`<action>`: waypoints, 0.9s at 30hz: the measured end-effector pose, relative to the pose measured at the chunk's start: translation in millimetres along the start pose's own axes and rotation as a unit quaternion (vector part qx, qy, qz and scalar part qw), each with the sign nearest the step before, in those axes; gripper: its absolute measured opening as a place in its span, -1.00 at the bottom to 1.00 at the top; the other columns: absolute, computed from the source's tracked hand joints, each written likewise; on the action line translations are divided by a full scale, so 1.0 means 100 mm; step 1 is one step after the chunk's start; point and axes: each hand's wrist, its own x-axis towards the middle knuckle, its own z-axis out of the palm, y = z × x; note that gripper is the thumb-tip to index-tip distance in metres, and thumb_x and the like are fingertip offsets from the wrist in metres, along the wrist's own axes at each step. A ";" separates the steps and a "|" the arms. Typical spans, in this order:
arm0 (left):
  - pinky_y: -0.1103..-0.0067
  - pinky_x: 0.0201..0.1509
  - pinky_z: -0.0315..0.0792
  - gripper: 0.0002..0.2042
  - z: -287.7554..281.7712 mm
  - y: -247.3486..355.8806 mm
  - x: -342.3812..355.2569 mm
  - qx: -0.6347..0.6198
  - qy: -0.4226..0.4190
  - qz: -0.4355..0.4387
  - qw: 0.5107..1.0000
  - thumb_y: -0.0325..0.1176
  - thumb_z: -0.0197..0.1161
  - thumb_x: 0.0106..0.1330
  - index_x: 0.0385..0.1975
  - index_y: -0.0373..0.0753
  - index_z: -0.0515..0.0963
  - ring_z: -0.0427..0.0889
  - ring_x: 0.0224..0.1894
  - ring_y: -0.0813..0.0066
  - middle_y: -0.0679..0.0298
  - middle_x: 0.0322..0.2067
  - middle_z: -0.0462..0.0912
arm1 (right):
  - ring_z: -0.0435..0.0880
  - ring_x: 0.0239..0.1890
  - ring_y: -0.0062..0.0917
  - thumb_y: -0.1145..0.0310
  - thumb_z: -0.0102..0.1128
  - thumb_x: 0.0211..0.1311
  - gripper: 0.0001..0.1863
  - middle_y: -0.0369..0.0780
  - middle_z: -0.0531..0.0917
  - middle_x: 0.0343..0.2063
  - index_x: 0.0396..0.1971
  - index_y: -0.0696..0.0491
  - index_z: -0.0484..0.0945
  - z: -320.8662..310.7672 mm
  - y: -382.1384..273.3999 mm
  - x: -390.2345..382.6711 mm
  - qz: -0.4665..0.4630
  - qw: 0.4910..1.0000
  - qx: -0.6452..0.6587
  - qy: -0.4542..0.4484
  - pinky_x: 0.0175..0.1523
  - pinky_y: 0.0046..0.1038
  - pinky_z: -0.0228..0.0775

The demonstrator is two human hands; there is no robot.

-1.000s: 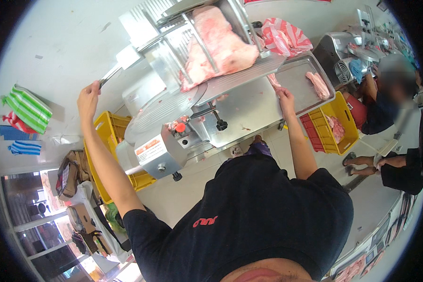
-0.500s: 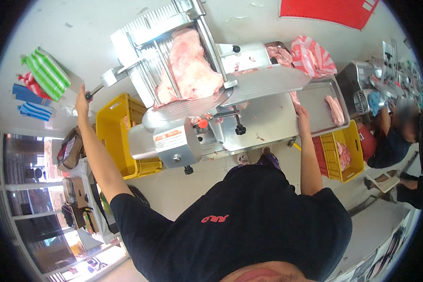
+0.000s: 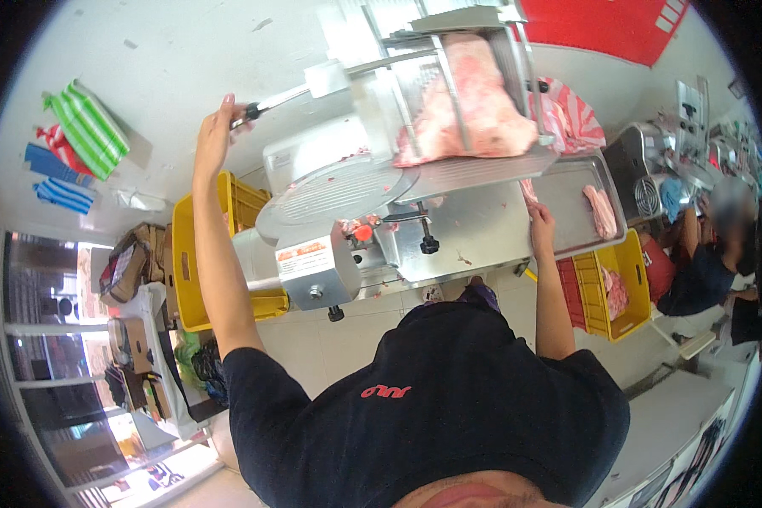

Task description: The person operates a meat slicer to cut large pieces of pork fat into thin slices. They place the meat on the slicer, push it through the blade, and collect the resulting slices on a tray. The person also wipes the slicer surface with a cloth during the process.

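Note:
A metal meat slicer (image 3: 317,267) stands in front of me. My left hand (image 3: 216,140) is closed around the black handle (image 3: 250,113) of its carriage. A large pale pink slab of meat (image 3: 474,106) lies on the carriage, held between metal rods, over the right-hand plate. The round blade cover (image 3: 339,199) shows to its left, with meat scraps around it. Near the slicer's right end, my right hand (image 3: 543,227) pinches the lower end of a thin meat slice (image 3: 527,190). Part of that slice is hidden under the plate.
A metal tray (image 3: 567,182) at right holds stacked meat slices (image 3: 599,212). Yellow crates (image 3: 196,254) stand below left, and another crate (image 3: 631,296) with meat at lower right. A red-striped bag (image 3: 571,118) sits behind the tray. Another person (image 3: 703,271) works at far right.
My left hand has pushed the handle to the right and upward, and the carriage with the meat slab has slid right, baring the blade cover. My right hand stays almost in place, slightly lower.

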 end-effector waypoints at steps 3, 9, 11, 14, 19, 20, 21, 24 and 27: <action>0.34 0.35 0.04 -0.32 -0.01 0.13 0.27 -0.118 0.110 0.180 0.970 0.23 -0.37 0.53 0.21 -0.25 0.41 0.33 0.20 0.28 0.06 0.09 0.53 | 0.58 -0.07 -0.56 0.36 0.10 0.41 -0.76 -0.24 0.69 -0.20 -0.12 0.20 0.63 0.05 -0.05 -0.02 -0.024 0.999 0.041 0.001 0.11 -0.51 0.37; 0.22 0.59 -0.36 -0.20 0.23 -0.04 0.27 -0.176 0.113 0.265 0.941 0.30 -0.45 0.50 0.52 -0.23 -0.07 -0.07 0.56 0.16 0.05 0.46 0.17 | 0.60 -0.20 -0.56 0.38 0.11 0.38 -0.74 -0.20 0.71 -0.27 -0.07 0.22 0.63 0.13 -0.17 0.04 -0.066 0.993 -0.094 -0.008 -0.03 -0.49 0.44; 0.24 0.58 -0.17 -0.27 0.03 -0.21 0.25 -0.130 0.143 0.311 0.931 0.22 -0.38 0.54 0.51 -0.20 0.04 0.15 0.50 0.17 0.04 0.38 0.33 | 0.59 -0.21 -0.57 0.35 0.13 0.39 -0.72 -0.21 0.71 -0.29 -0.08 0.23 0.63 0.07 0.07 0.12 -0.074 0.996 -0.059 0.004 -0.04 -0.50 0.44; 0.21 0.53 -0.05 -0.28 -0.43 -0.32 0.09 -0.001 0.200 0.276 0.940 0.24 -0.32 0.53 0.45 -0.21 0.20 0.29 0.42 0.15 0.03 0.32 0.42 | 0.59 -0.22 -0.57 0.30 0.14 0.39 -0.69 -0.21 0.70 -0.31 -0.08 0.22 0.64 -0.01 0.19 0.06 -0.058 0.997 -0.044 0.020 -0.05 -0.49 0.43; 0.37 0.31 0.29 -0.09 -1.54 -1.59 0.08 0.051 0.083 -0.124 0.987 0.53 -0.25 0.30 0.23 -0.21 0.51 0.52 0.16 0.19 0.17 0.17 0.58 | 0.58 -0.20 -0.61 0.28 0.14 0.42 -0.72 -0.25 0.70 -0.29 -0.12 0.20 0.64 0.10 -0.13 -0.04 -0.023 0.997 -0.076 0.011 -0.03 -0.52 0.41; 0.41 0.26 0.35 -0.04 -1.55 -1.71 0.14 -0.020 -0.026 -0.228 0.973 0.59 -0.25 0.24 0.21 -0.21 0.54 0.55 0.11 0.22 0.19 0.15 0.60 | 0.59 -0.23 -0.60 0.23 0.16 0.41 -0.68 -0.23 0.71 -0.31 -0.10 0.21 0.64 0.07 -0.03 -0.02 -0.024 0.997 -0.076 0.021 -0.06 -0.51 0.43; 0.43 0.20 0.38 0.00 -1.55 -1.79 0.24 -0.013 -0.052 -0.252 0.966 0.62 -0.26 0.20 0.22 -0.21 0.53 0.58 0.08 0.26 0.20 0.13 0.62 | 0.60 -0.26 -0.59 0.19 0.17 0.40 -0.63 -0.21 0.72 -0.33 -0.08 0.22 0.64 0.05 0.01 0.04 -0.029 0.996 -0.074 0.032 -0.09 -0.49 0.44; 0.48 0.09 0.46 0.08 -1.62 -1.94 0.24 0.009 -0.094 -0.315 0.944 0.69 -0.28 0.11 0.23 -0.22 0.52 0.63 -0.01 0.35 0.22 0.07 0.65 | 0.56 -0.24 -0.65 0.28 0.12 0.43 -0.73 -0.27 0.69 -0.32 -0.14 0.19 0.64 0.10 -0.13 0.03 -0.012 0.997 -0.075 0.020 -0.06 -0.54 0.40; 0.46 0.07 0.49 0.06 -1.58 -1.93 0.23 0.008 -0.093 -0.307 0.947 0.68 -0.27 0.13 0.24 -0.23 0.51 0.64 -0.02 0.38 0.23 0.03 0.68 | 0.57 -0.24 -0.63 0.29 0.11 0.42 -0.73 -0.26 0.69 -0.33 -0.14 0.20 0.64 0.11 -0.21 0.00 0.005 0.998 -0.064 0.009 -0.05 -0.54 0.41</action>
